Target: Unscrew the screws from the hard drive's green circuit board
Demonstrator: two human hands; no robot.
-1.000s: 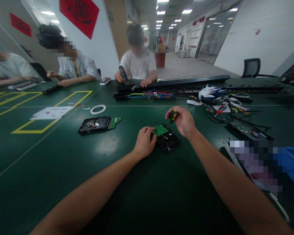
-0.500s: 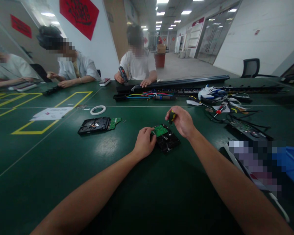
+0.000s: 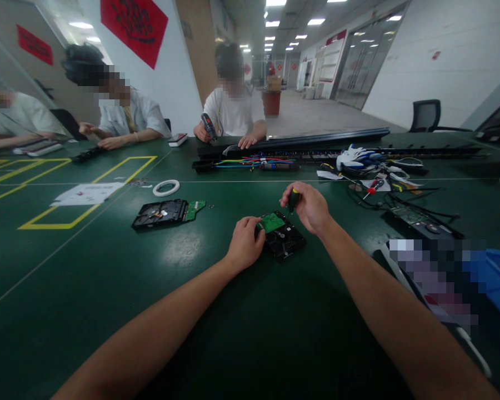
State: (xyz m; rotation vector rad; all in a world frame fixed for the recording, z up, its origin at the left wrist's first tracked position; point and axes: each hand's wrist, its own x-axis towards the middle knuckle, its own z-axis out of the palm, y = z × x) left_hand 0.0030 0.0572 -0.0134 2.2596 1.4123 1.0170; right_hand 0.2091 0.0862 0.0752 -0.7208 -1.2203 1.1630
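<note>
Screwdriver [image 3: 293, 200] in curled grip of right hand [image 3: 312, 208], left hand [image 3: 246, 241] clasped on hard drive [image 3: 288, 240]

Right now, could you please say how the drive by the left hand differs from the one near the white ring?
The first drive has the left hand at its edge; the second drive lies untouched. The first drive's board sits over its body, while the second drive's board juts past its right end. Both are black with green boards.
</note>
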